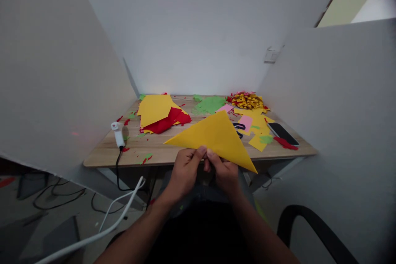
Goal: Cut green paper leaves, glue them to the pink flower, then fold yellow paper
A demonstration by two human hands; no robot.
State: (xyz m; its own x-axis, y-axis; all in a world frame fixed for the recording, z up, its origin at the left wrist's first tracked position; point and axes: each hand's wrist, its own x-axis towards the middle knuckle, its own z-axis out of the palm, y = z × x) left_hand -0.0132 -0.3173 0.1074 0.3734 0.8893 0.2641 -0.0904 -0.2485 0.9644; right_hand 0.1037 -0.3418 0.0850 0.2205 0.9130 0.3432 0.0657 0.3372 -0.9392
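Note:
A yellow sheet of paper folded into a triangle (216,134) is held up over the desk's front edge, its long side towards me. My left hand (185,171) pinches that long side near its middle, thumb on top. Right beside it, my right hand (225,172) grips the same edge, with its thumb on the paper too. The thumbs almost meet; most of the other fingers are hidden beneath or curled. Behind the triangle's right side lie scissors with dark handles (239,126), partly covered by the paper.
On the desk (173,148) are stacked yellow sheets (154,109), red paper (163,123), green scraps (212,104) and a pile of yellow pieces (247,101). A phone (283,133) lies at right, a white corded device (118,135) at left. A white cable (105,227) crosses the lower left.

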